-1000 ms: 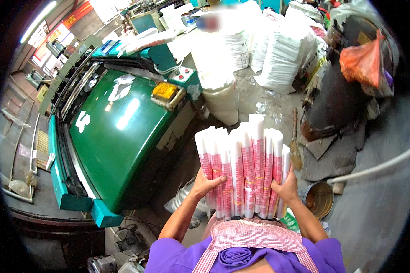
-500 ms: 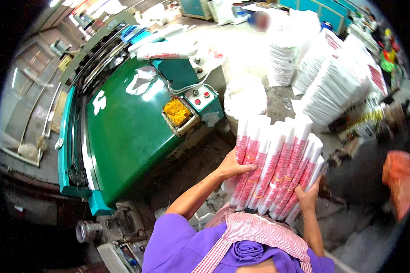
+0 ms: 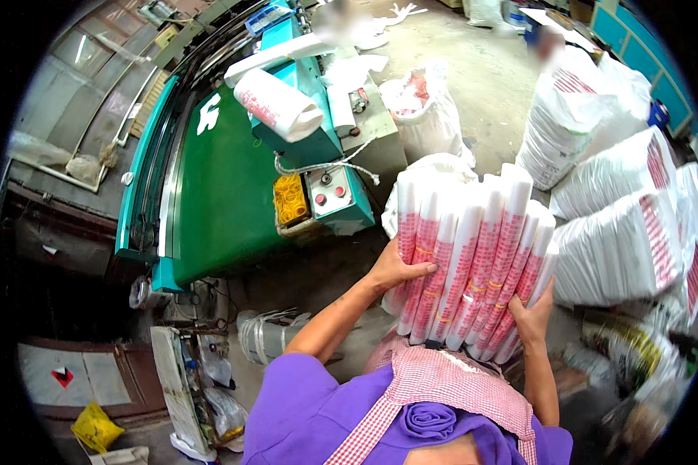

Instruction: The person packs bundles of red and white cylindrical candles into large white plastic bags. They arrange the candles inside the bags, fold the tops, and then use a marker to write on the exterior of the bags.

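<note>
Between my two hands is a stack of white plastic rolls (image 3: 468, 273) with red print, several of them side by side. Thin yellow rubber bands circle some of the rolls. My left hand (image 3: 398, 269) grips the stack's left side, its thumb lying across the front. On the right side, my right hand (image 3: 532, 314) is wrapped round the outer rolls, thumb toward the front. The lower ends of the rolls rest close against my checked apron (image 3: 454, 380). Most fingers of both hands are hidden behind the stack.
A machine with a green belt (image 3: 217, 201) stands to the left, with a button box (image 3: 333, 191) and a tray of yellow rubber bands (image 3: 290, 198) at its corner. A white printed roll (image 3: 275, 105) lies on it. Full white sacks (image 3: 616, 248) lean at right; an open white sack (image 3: 423, 116) stands ahead.
My view has turned, so the machine and the sacks sit differently in it. Both hands keep hold of the stack of rolls, almost unmoved against my body.
</note>
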`<control>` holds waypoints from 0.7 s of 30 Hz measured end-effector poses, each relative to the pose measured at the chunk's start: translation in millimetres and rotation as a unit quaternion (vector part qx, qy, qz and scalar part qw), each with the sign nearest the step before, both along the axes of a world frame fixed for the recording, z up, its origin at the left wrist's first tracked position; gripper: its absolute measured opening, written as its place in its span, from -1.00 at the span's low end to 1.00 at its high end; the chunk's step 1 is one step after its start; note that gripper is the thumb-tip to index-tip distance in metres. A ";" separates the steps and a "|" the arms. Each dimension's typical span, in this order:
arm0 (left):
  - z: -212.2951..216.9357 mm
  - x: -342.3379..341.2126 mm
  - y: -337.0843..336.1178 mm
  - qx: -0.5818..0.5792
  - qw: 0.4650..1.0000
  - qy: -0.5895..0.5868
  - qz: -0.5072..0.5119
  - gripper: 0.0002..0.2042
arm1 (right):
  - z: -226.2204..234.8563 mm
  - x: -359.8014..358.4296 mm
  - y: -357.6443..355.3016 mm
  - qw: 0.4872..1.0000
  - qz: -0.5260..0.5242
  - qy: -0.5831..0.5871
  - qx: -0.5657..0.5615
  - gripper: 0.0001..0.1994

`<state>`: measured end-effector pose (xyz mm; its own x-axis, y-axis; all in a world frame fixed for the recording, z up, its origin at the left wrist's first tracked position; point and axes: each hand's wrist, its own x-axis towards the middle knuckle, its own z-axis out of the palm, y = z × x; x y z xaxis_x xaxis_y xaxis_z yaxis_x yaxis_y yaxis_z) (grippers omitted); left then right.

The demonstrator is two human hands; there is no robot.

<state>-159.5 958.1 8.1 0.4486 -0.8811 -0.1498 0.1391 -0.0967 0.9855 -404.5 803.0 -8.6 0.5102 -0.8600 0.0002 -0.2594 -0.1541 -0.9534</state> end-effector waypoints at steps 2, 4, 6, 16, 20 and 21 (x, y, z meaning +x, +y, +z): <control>0.6 8.7 -41.0 0.005 1.000 -0.017 0.012 -0.32 | 5.6 18.2 -42.7 0.999 0.018 -0.020 0.043 -0.18; -9.0 24.5 -91.7 0.014 0.999 -0.034 0.016 -0.33 | 2.7 32.2 -93.6 1.000 0.021 -0.011 0.006 -0.19; -23.2 49.4 -146.3 0.012 0.997 -0.073 0.014 -0.33 | -4.0 44.9 -142.3 0.999 0.010 -0.022 -0.035 -0.23; -14.5 139.5 -365.6 0.002 0.999 -0.007 0.041 -0.48 | 2.2 137.0 -369.2 0.999 -0.006 0.032 0.013 -0.17; -5.0 167.6 -431.4 0.006 0.998 -0.005 0.064 -0.38 | 8.7 170.7 -438.3 0.999 0.009 0.046 0.008 -0.16; -3.6 180.9 -450.8 0.002 0.997 -0.022 0.073 -0.37 | 3.4 184.1 -458.2 1.000 0.000 0.029 -0.006 -0.14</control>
<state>21.3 507.3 4.5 0.5778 -0.8056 -0.1310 0.1084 -0.0834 0.9906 -220.4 344.8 -5.2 0.5105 -0.8597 -0.0189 -0.3132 -0.1654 -0.9352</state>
